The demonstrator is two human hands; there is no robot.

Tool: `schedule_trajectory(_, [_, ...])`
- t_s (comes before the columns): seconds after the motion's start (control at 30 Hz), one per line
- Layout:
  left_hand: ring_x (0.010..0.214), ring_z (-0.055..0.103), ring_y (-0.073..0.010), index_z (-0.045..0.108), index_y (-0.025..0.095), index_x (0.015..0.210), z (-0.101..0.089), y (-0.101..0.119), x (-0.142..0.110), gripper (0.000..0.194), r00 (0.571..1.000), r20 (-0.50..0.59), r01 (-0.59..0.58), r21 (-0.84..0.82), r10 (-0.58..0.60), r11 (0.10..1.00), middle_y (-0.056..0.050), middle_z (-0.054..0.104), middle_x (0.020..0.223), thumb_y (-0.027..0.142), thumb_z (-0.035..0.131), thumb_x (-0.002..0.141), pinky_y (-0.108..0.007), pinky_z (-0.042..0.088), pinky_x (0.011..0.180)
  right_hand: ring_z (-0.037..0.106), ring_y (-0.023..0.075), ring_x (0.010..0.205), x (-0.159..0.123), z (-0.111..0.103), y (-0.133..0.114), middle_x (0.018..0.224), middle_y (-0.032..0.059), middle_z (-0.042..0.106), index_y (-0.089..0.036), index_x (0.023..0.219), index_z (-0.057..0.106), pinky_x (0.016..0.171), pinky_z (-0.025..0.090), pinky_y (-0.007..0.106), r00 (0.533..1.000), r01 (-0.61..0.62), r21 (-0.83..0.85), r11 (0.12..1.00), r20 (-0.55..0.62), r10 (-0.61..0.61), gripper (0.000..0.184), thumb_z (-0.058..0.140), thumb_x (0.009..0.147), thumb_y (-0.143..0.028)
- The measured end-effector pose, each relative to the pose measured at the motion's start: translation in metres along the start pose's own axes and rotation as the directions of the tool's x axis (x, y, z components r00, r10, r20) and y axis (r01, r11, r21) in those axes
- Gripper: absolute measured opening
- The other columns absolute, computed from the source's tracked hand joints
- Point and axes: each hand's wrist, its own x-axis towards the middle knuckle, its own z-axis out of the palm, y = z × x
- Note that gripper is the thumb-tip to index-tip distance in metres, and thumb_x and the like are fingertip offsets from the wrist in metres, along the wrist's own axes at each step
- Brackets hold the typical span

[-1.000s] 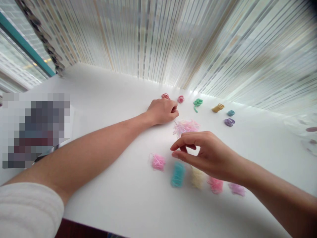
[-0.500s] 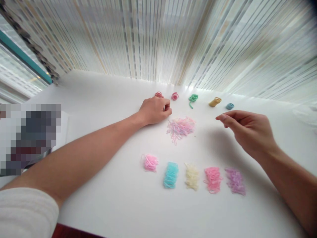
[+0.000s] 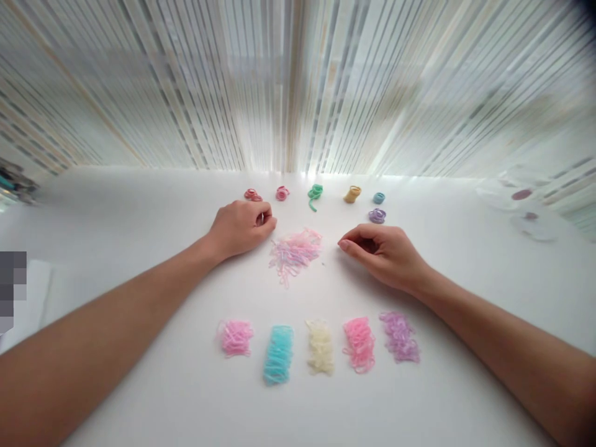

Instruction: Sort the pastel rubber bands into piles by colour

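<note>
A loose heap of pale pink and lilac rubber bands (image 3: 298, 249) lies mid-table. My left hand (image 3: 244, 226) rests just left of it, fingers curled and thumb against the index finger, with nothing visible in them. To the heap's right, my right hand (image 3: 379, 251) hovers low with thumb and fingertips pinched together; no object shows at the tips. Behind my left hand is a partly covered red bundle (image 3: 251, 194). Along the back also lie a rose coil (image 3: 282, 193), green bundle (image 3: 315, 194), mustard roll (image 3: 352, 194), blue coil (image 3: 379, 198) and purple coil (image 3: 377, 216).
Nearer me, a row holds pink bands (image 3: 236, 337), turquoise bands (image 3: 279, 354), cream bands (image 3: 320, 347), coral-pink bands (image 3: 359, 344) and lilac bands (image 3: 400, 337). Clear plastic pieces (image 3: 533, 223) sit far right. A striped string curtain (image 3: 288, 87) hangs behind the white table (image 3: 209, 403).
My right hand went from above the front row out to the back right, its fingers closing, then came back beside the heap. The view has turned right; my left hand stays by the heap.
</note>
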Motion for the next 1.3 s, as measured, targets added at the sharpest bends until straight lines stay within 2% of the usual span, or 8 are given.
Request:
schedule_trajectory(0.57, [0.08,0.069,-0.0245,0.065,0.023,0.079,0.003,0.0,0.0,0.025,1.0,0.007,-0.012,0.008,0.012,1.0,-0.005,0.078,0.086,0.04,0.055,0.095,-0.036,0.038,0.068,0.056,0.0153,0.058,-0.002,-0.001,0.0,0.068,0.0024,0.071,-0.018,0.091,0.081,0.058,0.043,0.03,0.997,0.06,-0.075,0.995,0.057,-0.056,0.02,0.07,0.099,-0.033])
schedule_trajectory(0.73, [0.082,0.068,-0.0249,0.067,0.023,0.082,0.003,0.0,0.0,0.025,1.0,0.014,-0.006,-0.005,0.006,1.0,-0.005,0.078,0.087,0.04,0.055,0.093,-0.036,0.036,0.069,0.054,0.0142,0.056,-0.002,0.001,0.005,0.067,0.0019,0.071,-0.018,0.089,0.081,0.055,0.042,0.03,0.995,0.1,-0.065,0.993,0.036,-0.098,0.02,0.072,0.098,-0.033])
schedule_trajectory(1.0, [0.088,0.071,-0.0275,0.074,0.023,0.089,0.003,0.001,0.002,0.026,1.0,0.011,0.025,0.007,-0.025,1.0,-0.006,0.078,0.089,0.041,0.057,0.093,-0.037,0.043,0.075,0.05,0.0127,0.055,-0.002,0.002,0.009,0.065,0.0003,0.068,-0.017,0.089,0.083,0.055,0.04,0.029,0.992,0.123,-0.052,0.991,0.009,-0.122,0.018,0.072,0.097,-0.03])
schedule_trajectory(1.3, [0.088,0.07,-0.0255,0.071,0.022,0.088,0.001,0.002,0.004,0.028,0.999,0.024,0.045,0.085,-0.047,0.995,-0.005,0.078,0.091,0.044,0.054,0.094,-0.034,0.038,0.073,0.051,0.0118,0.056,0.001,0.003,0.009,0.067,0.0005,0.069,-0.016,0.089,0.082,0.059,0.042,0.028,0.989,0.15,-0.04,0.988,0.008,-0.149,0.018,0.071,0.096,-0.029])
